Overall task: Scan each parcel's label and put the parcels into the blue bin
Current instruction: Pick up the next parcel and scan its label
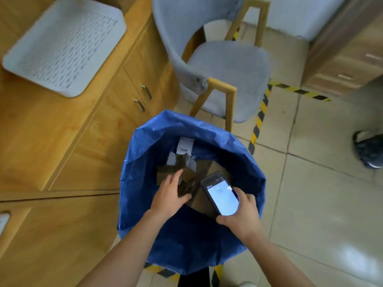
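At 6 o'clock, blue bin [143, 154]: mouth open, rim crumpled; wooden cabinet [99, 141] just beside its 9 o'clock edge.
Parcels [165, 172]: brown boxes piled inside the bin, a white label [185, 145] toward 12 o'clock.
Left hand [172, 193]: grip spread, fingers straight on one parcel.
Right hand [242, 216]: grip pinching a lit scanner [220, 195] inside the 3 o'clock rim.
Chair [226, 69]: leg just beside the 12 o'clock rim.
Floor [321, 193]: open tile at 3 o'clock.
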`<action>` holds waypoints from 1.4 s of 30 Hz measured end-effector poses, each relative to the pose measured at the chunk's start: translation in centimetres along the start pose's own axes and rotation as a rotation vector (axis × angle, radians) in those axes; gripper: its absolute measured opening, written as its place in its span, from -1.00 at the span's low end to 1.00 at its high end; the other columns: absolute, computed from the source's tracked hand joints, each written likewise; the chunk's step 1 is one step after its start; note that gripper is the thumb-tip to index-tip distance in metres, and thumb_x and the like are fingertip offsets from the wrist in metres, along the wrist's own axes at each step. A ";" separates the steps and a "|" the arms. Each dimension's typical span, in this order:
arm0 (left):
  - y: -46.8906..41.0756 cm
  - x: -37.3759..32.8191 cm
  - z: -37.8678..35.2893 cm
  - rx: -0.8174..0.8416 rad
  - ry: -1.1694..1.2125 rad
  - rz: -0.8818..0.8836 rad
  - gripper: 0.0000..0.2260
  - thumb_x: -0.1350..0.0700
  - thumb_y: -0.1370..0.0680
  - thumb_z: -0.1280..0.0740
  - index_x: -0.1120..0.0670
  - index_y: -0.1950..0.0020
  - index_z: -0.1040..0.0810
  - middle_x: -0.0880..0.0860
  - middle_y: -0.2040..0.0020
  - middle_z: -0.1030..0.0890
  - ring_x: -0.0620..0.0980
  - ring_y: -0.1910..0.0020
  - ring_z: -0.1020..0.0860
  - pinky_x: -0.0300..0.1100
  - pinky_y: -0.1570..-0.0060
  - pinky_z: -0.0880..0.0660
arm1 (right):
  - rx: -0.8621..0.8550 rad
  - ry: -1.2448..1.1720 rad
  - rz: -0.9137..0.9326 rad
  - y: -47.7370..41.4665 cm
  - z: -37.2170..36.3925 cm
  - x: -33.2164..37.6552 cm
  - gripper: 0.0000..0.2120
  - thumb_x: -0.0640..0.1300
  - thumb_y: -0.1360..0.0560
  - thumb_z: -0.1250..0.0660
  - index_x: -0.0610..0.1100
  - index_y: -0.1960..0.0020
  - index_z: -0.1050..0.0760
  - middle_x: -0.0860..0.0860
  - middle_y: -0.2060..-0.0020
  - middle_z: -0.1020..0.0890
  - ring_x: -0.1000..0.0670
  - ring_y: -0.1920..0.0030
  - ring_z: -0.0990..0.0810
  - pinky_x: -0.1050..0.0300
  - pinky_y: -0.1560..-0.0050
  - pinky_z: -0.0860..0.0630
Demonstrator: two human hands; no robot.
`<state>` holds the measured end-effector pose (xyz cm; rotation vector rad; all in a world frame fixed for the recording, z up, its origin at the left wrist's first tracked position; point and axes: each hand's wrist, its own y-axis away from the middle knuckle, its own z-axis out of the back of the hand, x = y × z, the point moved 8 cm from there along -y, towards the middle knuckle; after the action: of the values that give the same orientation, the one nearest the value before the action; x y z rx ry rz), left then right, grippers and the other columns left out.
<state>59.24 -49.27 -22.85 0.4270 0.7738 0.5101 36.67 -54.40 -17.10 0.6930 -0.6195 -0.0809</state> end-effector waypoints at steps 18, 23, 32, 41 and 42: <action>15.3 -29.5 -3.1 -0.112 -0.179 -0.472 -0.95 0.04 -0.56 -0.34 -0.08 0.08 -0.58 -0.14 0.15 -0.61 -0.21 0.14 -0.55 -0.18 0.13 -0.50 | -0.473 -0.425 -0.016 18.7 23.8 -18.8 -0.18 -0.15 -0.13 -0.58 -0.02 -0.33 -0.33 0.06 -0.03 -0.39 0.11 0.00 -0.36 0.32 0.21 -0.32; 21.1 -41.6 -13.3 0.023 -0.261 -0.717 -0.94 0.04 -0.55 -0.37 -0.03 0.12 -0.59 -0.12 0.21 -0.60 -0.18 0.18 -0.55 -0.28 0.19 -0.41 | -0.629 -0.584 -0.174 26.8 28.9 -30.8 -0.21 -0.18 -0.14 -0.52 0.05 -0.32 -0.33 0.11 -0.04 -0.34 0.15 0.10 -0.47 0.35 0.46 -0.40; 35.6 -61.2 -35.3 0.387 -0.496 -1.236 -0.94 0.11 -0.51 -0.41 0.08 0.13 -0.62 0.00 0.20 -0.63 -0.04 0.22 -0.54 -0.19 0.16 -0.42 | -1.000 -0.790 -0.510 43.0 34.2 -49.7 -0.31 -0.17 -0.13 -0.47 0.16 -0.20 -0.36 0.16 -0.01 -0.37 0.20 0.14 -0.48 0.11 0.39 -0.55; 51.8 -72.8 -55.7 0.679 -0.727 -1.805 -0.87 -0.02 -0.55 -0.32 0.02 0.03 -0.58 0.01 0.06 -0.62 0.05 0.02 -0.57 -0.10 0.04 -0.46 | -1.379 -0.854 -0.880 57.4 34.2 -61.6 -0.27 -0.15 -0.10 -0.49 0.11 -0.21 -0.33 0.23 0.03 -0.30 0.21 0.07 -0.42 0.19 0.21 -0.48; 53.8 -73.3 -57.6 0.714 -0.747 -1.859 -0.86 -0.03 -0.55 -0.31 0.01 0.03 -0.57 -0.01 0.04 -0.61 0.04 0.00 -0.57 -0.10 0.03 -0.47 | -1.412 -0.883 -0.935 59.0 33.5 -62.5 -0.26 -0.14 -0.10 -0.49 0.13 -0.22 -0.32 0.24 0.03 -0.29 0.24 0.06 -0.41 0.20 0.22 -0.46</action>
<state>-42.95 -38.54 9.18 0.3327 0.3157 -1.6255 -40.89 -11.13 7.84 -0.5622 -0.8204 -1.5969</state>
